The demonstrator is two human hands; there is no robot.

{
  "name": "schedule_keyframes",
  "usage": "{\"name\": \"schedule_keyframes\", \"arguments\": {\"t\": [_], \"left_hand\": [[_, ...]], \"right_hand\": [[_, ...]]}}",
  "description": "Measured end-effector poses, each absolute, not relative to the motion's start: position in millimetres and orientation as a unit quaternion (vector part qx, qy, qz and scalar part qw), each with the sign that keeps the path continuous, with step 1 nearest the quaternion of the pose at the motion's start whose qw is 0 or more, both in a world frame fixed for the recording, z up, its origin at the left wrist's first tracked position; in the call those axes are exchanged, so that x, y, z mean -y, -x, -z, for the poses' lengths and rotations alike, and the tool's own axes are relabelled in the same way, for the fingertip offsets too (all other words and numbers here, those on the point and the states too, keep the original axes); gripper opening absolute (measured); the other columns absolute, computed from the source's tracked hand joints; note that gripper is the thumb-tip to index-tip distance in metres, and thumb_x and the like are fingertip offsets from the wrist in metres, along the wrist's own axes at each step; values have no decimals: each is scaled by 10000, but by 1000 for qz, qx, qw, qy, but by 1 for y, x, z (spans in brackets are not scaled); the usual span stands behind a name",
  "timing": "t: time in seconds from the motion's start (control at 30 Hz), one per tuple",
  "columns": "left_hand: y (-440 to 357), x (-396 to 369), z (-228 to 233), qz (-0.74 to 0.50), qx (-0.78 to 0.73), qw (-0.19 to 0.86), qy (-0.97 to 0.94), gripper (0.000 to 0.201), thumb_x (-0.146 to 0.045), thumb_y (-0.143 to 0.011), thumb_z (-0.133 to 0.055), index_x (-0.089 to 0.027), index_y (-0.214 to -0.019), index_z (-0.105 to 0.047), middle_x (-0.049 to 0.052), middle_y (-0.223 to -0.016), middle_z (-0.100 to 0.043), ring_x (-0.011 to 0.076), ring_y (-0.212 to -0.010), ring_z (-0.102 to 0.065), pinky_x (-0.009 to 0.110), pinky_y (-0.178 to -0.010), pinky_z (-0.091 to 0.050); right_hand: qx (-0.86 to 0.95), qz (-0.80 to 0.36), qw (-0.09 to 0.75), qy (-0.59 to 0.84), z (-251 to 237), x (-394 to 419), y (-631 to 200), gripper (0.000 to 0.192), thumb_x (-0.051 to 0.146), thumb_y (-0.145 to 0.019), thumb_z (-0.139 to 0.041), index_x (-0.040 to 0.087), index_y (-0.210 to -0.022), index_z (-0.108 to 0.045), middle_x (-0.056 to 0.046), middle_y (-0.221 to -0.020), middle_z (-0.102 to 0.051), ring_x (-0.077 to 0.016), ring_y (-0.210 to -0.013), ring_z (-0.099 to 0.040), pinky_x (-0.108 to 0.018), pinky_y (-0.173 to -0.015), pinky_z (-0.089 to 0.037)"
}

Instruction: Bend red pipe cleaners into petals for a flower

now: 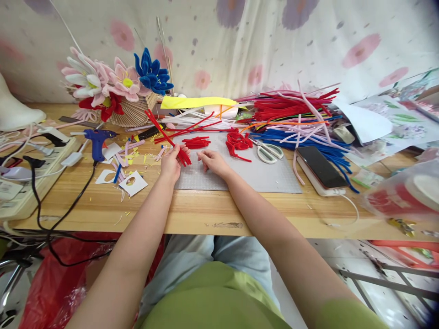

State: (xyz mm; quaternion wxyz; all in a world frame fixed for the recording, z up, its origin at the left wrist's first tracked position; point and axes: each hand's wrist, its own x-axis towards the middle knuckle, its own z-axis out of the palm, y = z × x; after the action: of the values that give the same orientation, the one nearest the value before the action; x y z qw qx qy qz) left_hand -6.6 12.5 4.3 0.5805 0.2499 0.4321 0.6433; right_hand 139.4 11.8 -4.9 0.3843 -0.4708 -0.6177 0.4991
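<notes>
Head view: left hand [170,164] grips fuzzy red stems [184,156] over left edge of cutting mat [262,177]; right hand [214,163] just beside, fingers curled, cannot tell if holding anything. Stems likely light, soft, bendable, hardly slippery; best taken mid-bundle, light pinch.

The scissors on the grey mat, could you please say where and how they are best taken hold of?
Probably by the pale looped handles of the scissors, coming from the near right: the loops lie on that side, while the blades point far left.
</notes>
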Motion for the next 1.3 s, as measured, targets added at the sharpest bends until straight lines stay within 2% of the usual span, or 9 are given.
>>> {"name": "schedule_keyframes", "arguments": {"t": [0.2, 0.27, 0.4, 0.53, 0.67, 0.83, 1.07, 1.17, 1.3], "left_hand": [[4, -14, -3, -632, -441, 587, -248, 152, -196, -866, -527, -110, -804, -636, 60, -750, -711, 129, -747, -686, 267, -775, -543], [3, -14, -4, -628, -443, 591, -247, 149, -190, -867, -524, -112, -803, -634, 67, -768, -717, 136, -799, -688, 275, -814, -539], [0, -12, -4, -625, -440, 595, -248, 178, -160, -876, -495, -101, -793, -641, 80, -779, -718, 140, -815, -689, 293, -849, -531], [-1, -10, -3, -623, -440, 596, -252, 171, -176, -867, -513, -94, -798, -647, 72, -747, -710, 123, -728, -682, 298, -825, -538], [0, -8, -1, -620, -440, 596, -258, 168, -179, -860, -520, -91, -800, -649, 57, -713, -701, 104, -644, -662, 292, -783, -546], [0, -8, 0, -614, -445, 592, -273, 158, -214, -841, -557, -94, -799, -651, 69, -735, -704, 123, -696, -674, 286, -759, -542], [-1, -9, 1, -618, -448, 583, -279, 175, -267, -810, -602, -100, -772, -641, 54, -688, -683, 110, -617, -650, 266, -690, -535], [-2, -8, 1, -615, -453, 574, -296, 193, -290, -806, -606, -106, -757, -634, 34, -644, -656, 91, -551, -614, 243, -632, -517], [-7, -6, 2, -602, -463, 554, -341, 185, -278, -809, -598, -122, -710, -600, -10, -593, -596, 51, -471, -520, 190, -528, -460]], "right_hand": [[574, -356, 424, 604, 5, -37, -160, 193, 312, -855, -484, 183, -721, -534, 49, -520, -473, -104, -460, -490, -249, -571, -411], [606, -293, 393, 627, 2, -46, -161, 120, 261, -841, -496, 185, -823, -588, 16, -647, -548, -130, -591, -547, -275, -656, -431], [707, -175, 314, 610, -5, -60, -152, 215, 229, -794, -570, 193, -995, -636, -74, -1001, -584, -206, -935, -557, -333, -811, -434], [769, -111, 249, 579, -7, -71, -138, 249, 221, -808, -557, 177, -1037, -647, -110, -1104, -571, -243, -1088, -499, -365, -921, -396], [775, -87, 225, 584, -6, -76, -129, 205, 169, -797, -523, 153, -958, -649, -119, -1063, -603, -245, -1037, -523, -365, -894, -408], [755, -120, 250, 595, -9, -79, -133, 217, 139, -767, -475, 170, -937, -606, -98, -978, -640, -235, -922, -569, -358, -799, -440], [710, -165, 359, 583, -15, -73, -152, 192, 172, -766, -461, 189, -935, -550, -62, -919, -658, -215, -831, -592, -346, -761, -434], [711, -213, 405, 533, -9, -60, -158, 131, 216, -755, -486, 192, -877, -527, -37, -842, -643, -176, -758, -579, -310, -721, -431], [711, -335, 400, 472, 8, -36, -158, 100, 264, -759, -465, 196, -828, -492, 14, -678, -586, -125, -606, -509, -265, -625, -411]]}}
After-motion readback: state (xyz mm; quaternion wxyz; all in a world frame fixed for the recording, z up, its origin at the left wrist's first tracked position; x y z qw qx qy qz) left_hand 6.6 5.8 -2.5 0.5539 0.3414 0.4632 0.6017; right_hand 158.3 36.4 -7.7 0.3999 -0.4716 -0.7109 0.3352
